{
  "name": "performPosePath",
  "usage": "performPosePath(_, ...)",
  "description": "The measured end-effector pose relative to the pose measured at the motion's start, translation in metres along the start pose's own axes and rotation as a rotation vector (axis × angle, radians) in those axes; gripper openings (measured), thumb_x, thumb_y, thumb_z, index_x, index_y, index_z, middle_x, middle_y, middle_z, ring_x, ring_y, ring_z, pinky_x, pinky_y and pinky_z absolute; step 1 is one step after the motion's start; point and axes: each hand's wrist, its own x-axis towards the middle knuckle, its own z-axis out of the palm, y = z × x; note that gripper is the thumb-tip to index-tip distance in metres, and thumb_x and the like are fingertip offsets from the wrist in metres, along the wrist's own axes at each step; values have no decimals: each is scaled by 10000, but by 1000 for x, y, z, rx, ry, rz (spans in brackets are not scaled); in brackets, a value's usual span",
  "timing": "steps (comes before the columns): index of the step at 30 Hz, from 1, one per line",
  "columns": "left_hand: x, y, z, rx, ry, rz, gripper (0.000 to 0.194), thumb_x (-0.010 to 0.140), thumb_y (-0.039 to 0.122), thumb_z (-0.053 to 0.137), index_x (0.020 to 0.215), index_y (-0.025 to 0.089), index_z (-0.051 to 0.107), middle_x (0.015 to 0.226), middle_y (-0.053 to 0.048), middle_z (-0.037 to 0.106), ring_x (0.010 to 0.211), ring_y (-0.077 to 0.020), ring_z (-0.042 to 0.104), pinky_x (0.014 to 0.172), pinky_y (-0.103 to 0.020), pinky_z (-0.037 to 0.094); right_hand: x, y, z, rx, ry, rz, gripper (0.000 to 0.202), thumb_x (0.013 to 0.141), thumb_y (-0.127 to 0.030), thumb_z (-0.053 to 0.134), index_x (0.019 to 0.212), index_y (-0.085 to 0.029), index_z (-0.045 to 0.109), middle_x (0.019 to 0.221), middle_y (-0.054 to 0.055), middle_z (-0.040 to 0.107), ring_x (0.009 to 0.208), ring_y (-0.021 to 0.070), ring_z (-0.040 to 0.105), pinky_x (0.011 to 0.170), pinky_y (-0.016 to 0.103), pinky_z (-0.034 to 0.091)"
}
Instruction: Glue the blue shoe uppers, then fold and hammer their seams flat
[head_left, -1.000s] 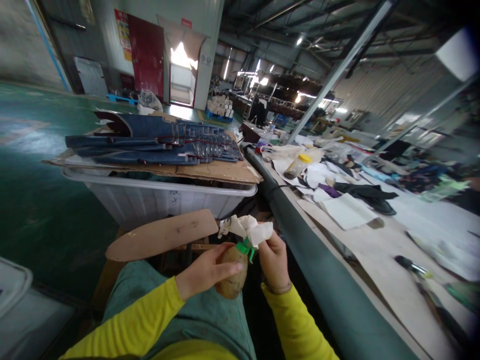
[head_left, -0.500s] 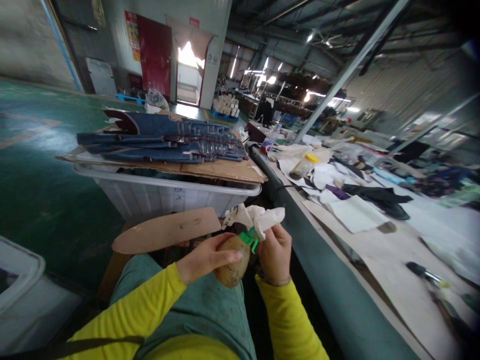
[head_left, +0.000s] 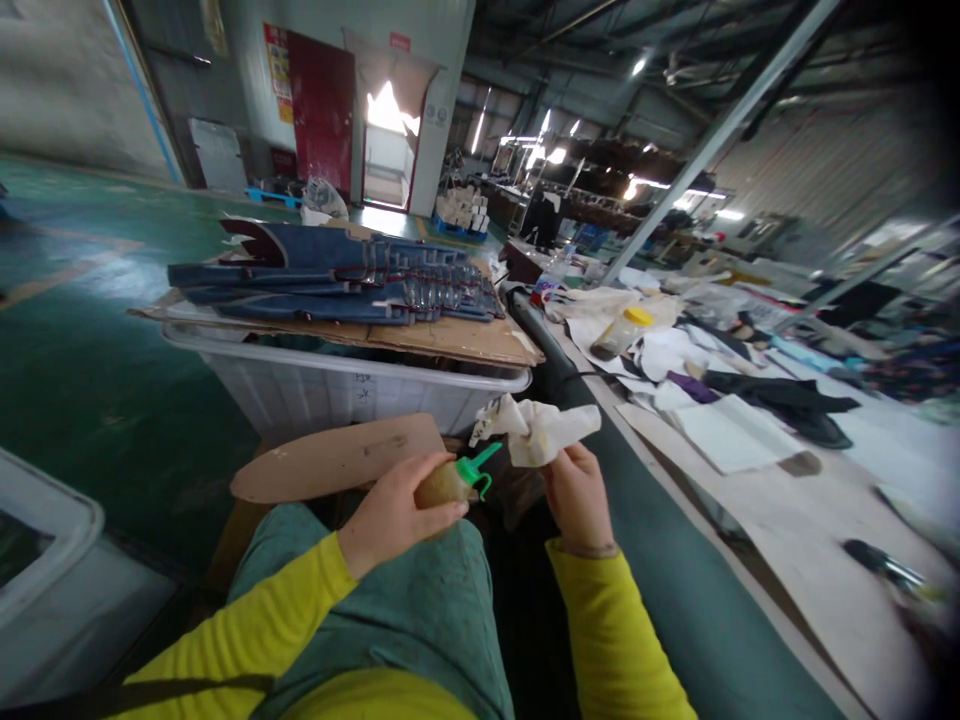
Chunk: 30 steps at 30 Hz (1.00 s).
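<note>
My left hand is closed around a brownish squeeze bottle with a green nozzle cap, held tilted above my lap with its spout toward the right. To its right, my right hand pinches a crumpled off-white cloth with dark marks at its left end. Cloth and nozzle are apart, with a small gap between them. A flat tan board, rounded at its left end, lies just beyond my left hand.
Ahead stands a white bin topped by cardboard and folded denim pieces. On the right, a long table carries paper, fabric scraps and a yellow-lidded jar. Another white bin is at lower left.
My hands have moved apart, the cloth shifting right off the green nozzle. The bottle has tipped from nearly upright until its spout points rightward.
</note>
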Motion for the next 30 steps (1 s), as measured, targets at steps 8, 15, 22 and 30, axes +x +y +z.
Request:
performPosePath(8,0,-3,2,342,86,119,503,770,420,645,1208,192,548,1158,-94,602,1083,-258,546,961,-397,424,-6,-28,7,-457,-481,-140,235,879,-374,528,907,-204,688,860,24,639,816,169,574,751,268,449)
performPosePath(15,1,-2,-1,524,115,146,443,774,391,637,1170,210,549,1083,-62,604,1041,-245,537,934,-390,442,-16,-36,11,-632,-633,-228,248,950,-331,404,883,-186,595,859,35,547,815,147,527,735,251,411)
performPosePath(22,-5,-7,8,605,82,173,427,777,356,634,1170,221,533,1057,-52,593,1013,-234,533,887,-378,460,-24,-5,10,-812,-450,-272,274,918,-314,459,671,-195,450,667,-14,445,629,117,448,579,244,331)
performPosePath(30,6,1,22,724,73,241,454,821,324,580,1254,218,499,1046,-66,585,980,-245,533,859,-388,466,-25,13,1,-739,-195,-220,321,906,-374,469,643,-188,469,614,-33,422,579,101,417,544,239,296)
